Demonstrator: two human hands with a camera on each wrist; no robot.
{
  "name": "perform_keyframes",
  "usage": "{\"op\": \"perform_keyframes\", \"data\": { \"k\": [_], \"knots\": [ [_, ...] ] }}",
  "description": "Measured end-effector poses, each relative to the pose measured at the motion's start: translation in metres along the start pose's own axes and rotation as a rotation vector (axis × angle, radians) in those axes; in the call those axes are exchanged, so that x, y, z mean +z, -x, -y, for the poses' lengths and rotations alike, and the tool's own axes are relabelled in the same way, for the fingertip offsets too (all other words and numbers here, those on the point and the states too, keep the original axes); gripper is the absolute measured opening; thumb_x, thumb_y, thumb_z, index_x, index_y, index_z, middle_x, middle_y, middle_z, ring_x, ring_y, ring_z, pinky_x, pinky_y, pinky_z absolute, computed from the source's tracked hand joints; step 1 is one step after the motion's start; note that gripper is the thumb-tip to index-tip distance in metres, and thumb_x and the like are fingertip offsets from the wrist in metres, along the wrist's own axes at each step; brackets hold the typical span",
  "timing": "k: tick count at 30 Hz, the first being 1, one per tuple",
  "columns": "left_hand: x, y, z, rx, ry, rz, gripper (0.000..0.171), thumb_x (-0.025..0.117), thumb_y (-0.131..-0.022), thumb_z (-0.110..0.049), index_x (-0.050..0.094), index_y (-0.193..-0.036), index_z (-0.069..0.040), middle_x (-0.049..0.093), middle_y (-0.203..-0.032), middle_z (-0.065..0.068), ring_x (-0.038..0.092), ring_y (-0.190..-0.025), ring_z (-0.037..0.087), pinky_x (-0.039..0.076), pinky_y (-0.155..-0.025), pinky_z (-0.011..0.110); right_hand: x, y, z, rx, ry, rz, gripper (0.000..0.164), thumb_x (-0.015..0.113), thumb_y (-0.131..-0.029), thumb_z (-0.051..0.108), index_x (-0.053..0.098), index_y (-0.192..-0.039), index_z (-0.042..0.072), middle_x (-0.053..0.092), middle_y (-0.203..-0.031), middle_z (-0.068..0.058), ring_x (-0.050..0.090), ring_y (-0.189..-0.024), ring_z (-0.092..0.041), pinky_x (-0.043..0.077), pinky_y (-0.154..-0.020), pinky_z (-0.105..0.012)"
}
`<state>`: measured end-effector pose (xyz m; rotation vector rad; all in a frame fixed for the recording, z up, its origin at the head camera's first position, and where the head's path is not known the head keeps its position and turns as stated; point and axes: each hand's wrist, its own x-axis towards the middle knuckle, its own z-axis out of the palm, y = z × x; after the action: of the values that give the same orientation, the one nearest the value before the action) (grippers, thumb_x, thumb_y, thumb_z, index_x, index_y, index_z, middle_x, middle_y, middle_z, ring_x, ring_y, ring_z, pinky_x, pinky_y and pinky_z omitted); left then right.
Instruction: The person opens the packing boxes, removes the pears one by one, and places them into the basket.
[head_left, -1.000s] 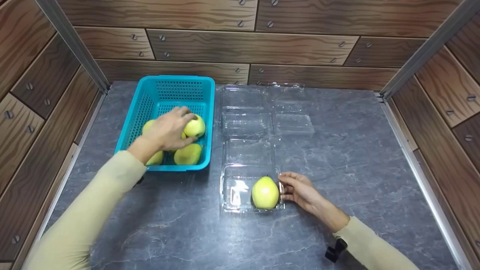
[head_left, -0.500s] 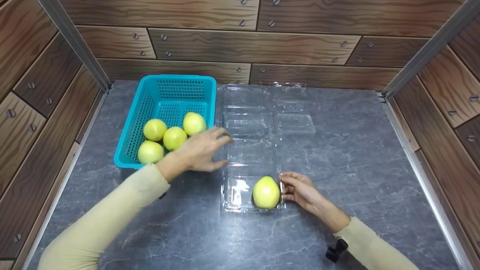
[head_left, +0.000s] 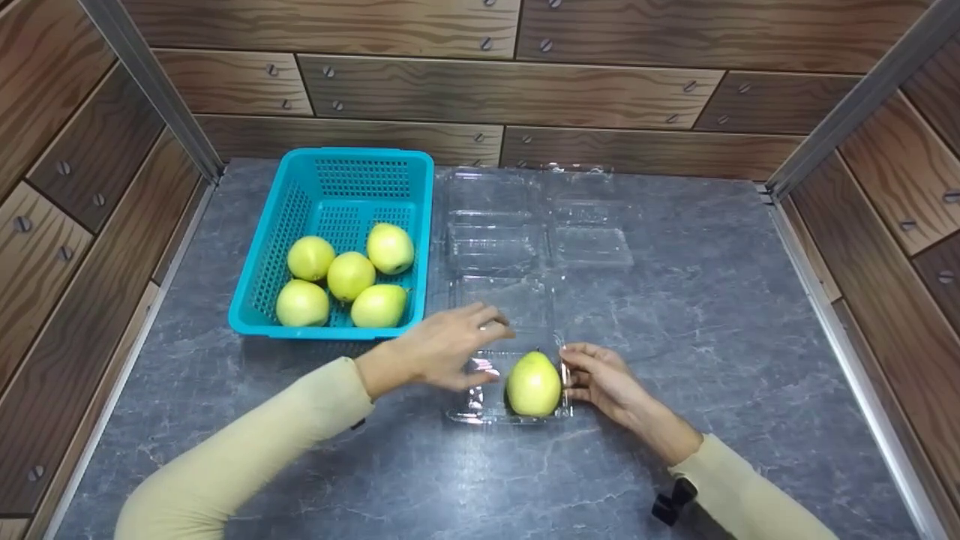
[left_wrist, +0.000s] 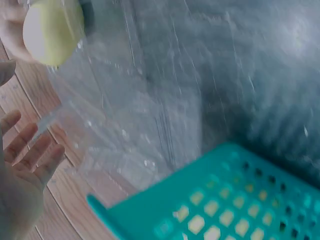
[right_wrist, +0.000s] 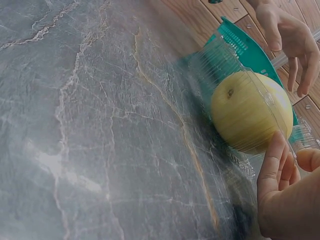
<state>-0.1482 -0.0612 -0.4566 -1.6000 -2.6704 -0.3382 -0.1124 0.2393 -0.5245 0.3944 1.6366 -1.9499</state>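
A clear plastic clamshell container [head_left: 491, 414] lies opened out on the grey marbled table, with one yellow-green pear [head_left: 534, 384] in the right side of its near half. My right hand [head_left: 611, 386] pinches the container's right rim between thumb and fingers, close beside the pear; the right wrist view shows this pinch [right_wrist: 287, 185]. Over the left part of the same half hovers my left hand [head_left: 450, 349], fingers spread and holding nothing. Left of the container stands a turquoise basket [head_left: 427, 240] with several more pears [head_left: 351, 276] in its near part.
More clear plastic containers [head_left: 491, 247] lie behind the opened one, with others [head_left: 592, 244] to their right. Wood-patterned panels [head_left: 495, 90] wall off the back and both sides. Bare table [head_left: 712, 300] extends to the right.
My left hand has left the basket without a pear and moved right and nearer, to above the container. The right hand and the pear beside it have stayed in place.
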Motion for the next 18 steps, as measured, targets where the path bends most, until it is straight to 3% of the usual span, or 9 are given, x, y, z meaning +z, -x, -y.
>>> {"op": "perform_keyframes", "data": {
  "k": [10,18],
  "knots": [
    [0.03,-0.01,-0.015,0.086,0.043,-0.027,0.06,0.073,-0.095,-0.046,0.057,-0.143,-0.013,0.062,-0.142,0.007,0.063,-0.126,0.022,0.062,-0.102,0.034,-0.001,0.0,0.0,0.005,-0.002,-0.009,0.009,0.066,-0.103,0.019,0.064,-0.109,0.012,0.064,-0.084,0.006,0.061,-0.072,-0.008,0.059,-0.068,-0.022],
    [0.042,-0.02,-0.026,0.131,0.052,-0.005,0.057,0.071,-0.096,-0.043,0.057,-0.142,-0.013,0.059,-0.147,0.008,0.06,-0.132,0.023,0.056,-0.112,0.034,-0.001,0.0,0.0,0.005,0.0,-0.001,0.01,0.065,-0.103,0.018,0.062,-0.111,0.011,0.064,-0.085,0.006,0.061,-0.072,-0.007,0.059,-0.068,-0.022]
  ]
}}
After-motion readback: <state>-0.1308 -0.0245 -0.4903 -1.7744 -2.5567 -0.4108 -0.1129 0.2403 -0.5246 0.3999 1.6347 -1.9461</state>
